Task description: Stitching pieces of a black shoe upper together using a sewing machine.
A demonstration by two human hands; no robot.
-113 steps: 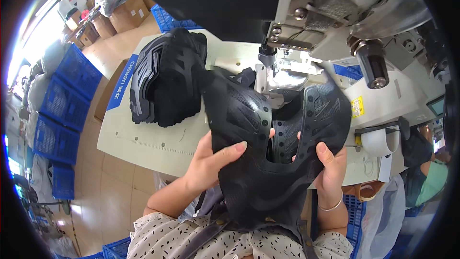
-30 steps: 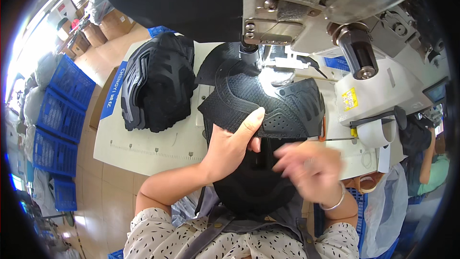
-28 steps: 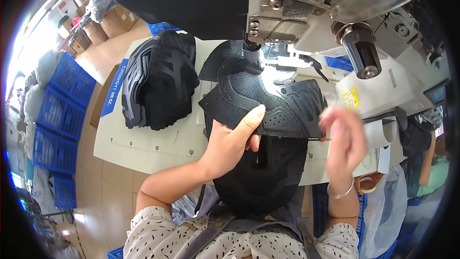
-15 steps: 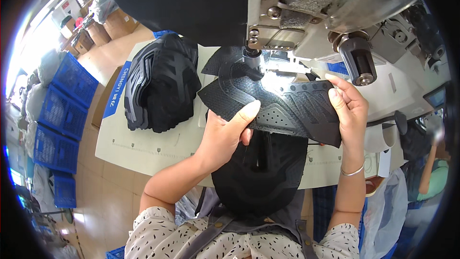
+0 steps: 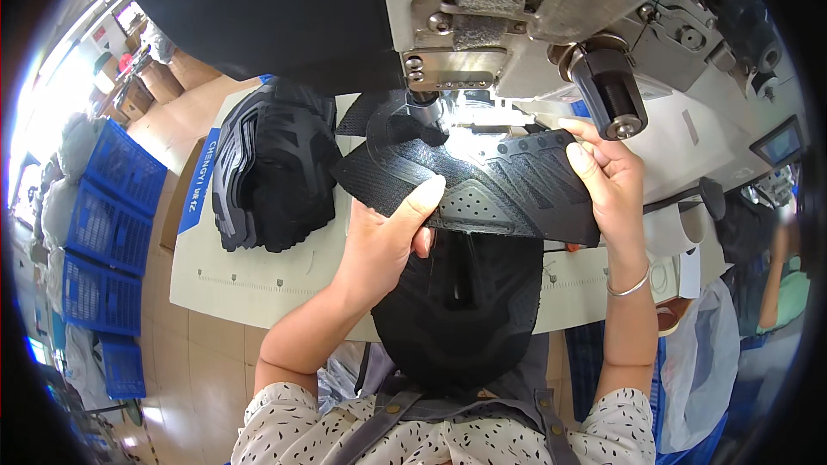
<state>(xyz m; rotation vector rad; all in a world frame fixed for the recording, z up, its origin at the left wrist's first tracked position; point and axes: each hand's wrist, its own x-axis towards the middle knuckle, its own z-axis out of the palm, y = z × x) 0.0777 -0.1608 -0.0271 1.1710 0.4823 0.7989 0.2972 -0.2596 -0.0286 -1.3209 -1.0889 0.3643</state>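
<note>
A black shoe upper (image 5: 478,207), with a perforated panel and raised ribbed overlays, is stretched between both hands under the lit head of a sewing machine (image 5: 457,69). My left hand (image 5: 383,245) pinches its near left edge, thumb on top and fingers underneath. At the right end my right hand (image 5: 610,181) grips it between thumb and fingers. The upper's far edge lies by the machine's presser area, where glare hides detail. More black shoe material (image 5: 457,310) hangs over the table edge below; whether it joins the held piece, I cannot tell.
A stack of black shoe uppers (image 5: 276,172) lies left on the pale table (image 5: 250,293). A dark bobbin-like spool (image 5: 607,90) juts from the machine at right. Blue crates (image 5: 108,232) stand on the floor at left. Another person's arm (image 5: 775,280) shows at far right.
The whole view has shifted slightly, so the machine sits farther left in the picture. Both hands keep the same grip on the shoe upper.
</note>
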